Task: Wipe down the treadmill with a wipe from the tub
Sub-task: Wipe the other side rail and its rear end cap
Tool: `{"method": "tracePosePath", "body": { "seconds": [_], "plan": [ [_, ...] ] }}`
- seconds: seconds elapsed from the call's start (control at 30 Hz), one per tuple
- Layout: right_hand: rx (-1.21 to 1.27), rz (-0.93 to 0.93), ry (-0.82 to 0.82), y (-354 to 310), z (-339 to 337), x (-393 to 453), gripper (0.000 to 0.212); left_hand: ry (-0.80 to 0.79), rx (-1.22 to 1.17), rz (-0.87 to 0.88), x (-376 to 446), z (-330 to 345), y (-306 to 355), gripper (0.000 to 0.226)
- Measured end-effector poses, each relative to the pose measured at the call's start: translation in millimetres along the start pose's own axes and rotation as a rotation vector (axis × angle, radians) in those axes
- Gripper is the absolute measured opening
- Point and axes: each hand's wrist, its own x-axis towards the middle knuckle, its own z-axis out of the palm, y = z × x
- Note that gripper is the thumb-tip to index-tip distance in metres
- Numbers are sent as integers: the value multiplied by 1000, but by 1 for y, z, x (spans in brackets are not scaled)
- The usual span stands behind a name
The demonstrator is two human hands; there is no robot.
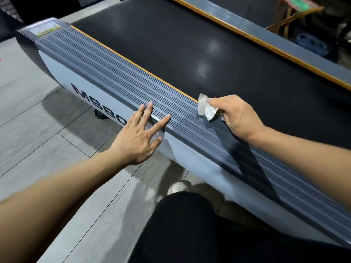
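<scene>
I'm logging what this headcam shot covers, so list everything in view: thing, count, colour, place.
treadmill belt: one, black, centre, between the rails
near side rail: one, grey, ribbed, orange inner edge, running from upper left to lower right
far side rail: one, grey with orange edge, upper right
side panel: one, pale grey with partly hidden lettering, below the near rail
wipe: one, white, crumpled, on the near rail by the belt edge
floor: grey tiles, left
wooden frame: one, brown, top right, unclear what it is
shoe: one, white, blurred, bottom centre
leg: black clothing, bottom
left hand: open, fingers spread on the near rail
right hand: grip on the wipe
</scene>
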Motion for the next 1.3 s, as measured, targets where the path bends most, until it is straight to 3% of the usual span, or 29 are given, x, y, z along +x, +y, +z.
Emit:
{"method": "tracePosePath", "body": {
  "seconds": [0.13, 0.2, 0.27, 0.37, 0.5, 0.6, 0.73, 0.83, 0.9, 0.97, 1.1, 1.2, 1.3],
  "plan": [
    [209, 213, 88, -16, 47, -27, 46, 43, -27, -20, -1, 6, 0, 63],
    [268, 68, 71, -35, 60, -31, 43, 44, -43, -25, -3, 7, -1, 63],
    [317, -107, -47, -62, 63, -33, 43, 41, -52, -20, -2, 7, -4, 65],
    [316, -159, -173, -83, 52, -19, 50, 94, -118, -34, -3, 7, -11, 72],
    [217, 58, -97, -57, 51, 10, 56, 138, -115, -29, -5, 10, -15, 73],
    [170, 112, -92, -62, 54, 15, 57, 138, -104, -35, -5, 8, -15, 71],
    [316, 207, -167, -76, 47, 4, 62, 135, -115, -44, -3, 8, -10, 72],
    [335, 279, -32, -80, 52, 2, 35, 149, -117, -35, -2, 10, -6, 74],
    [348, 225, -6, -85, 55, 5, 13, 152, -112, -44, -1, 11, -6, 74],
    [371, 161, -4, -81, 48, 14, 20, 151, -111, -48, -1, 12, -6, 74],
    [277, 223, 233, -53, 34, 44, 36, 148, -128, -48, -2, 10, -6, 73],
    [222, 128, 182, -47, 52, 49, 24, 155, -137, -52, -2, 11, -5, 74],
    [-53, 73, 172, -47, 66, 38, 21, 160, -127, -51, -1, 12, -4, 75]
  ]
}}
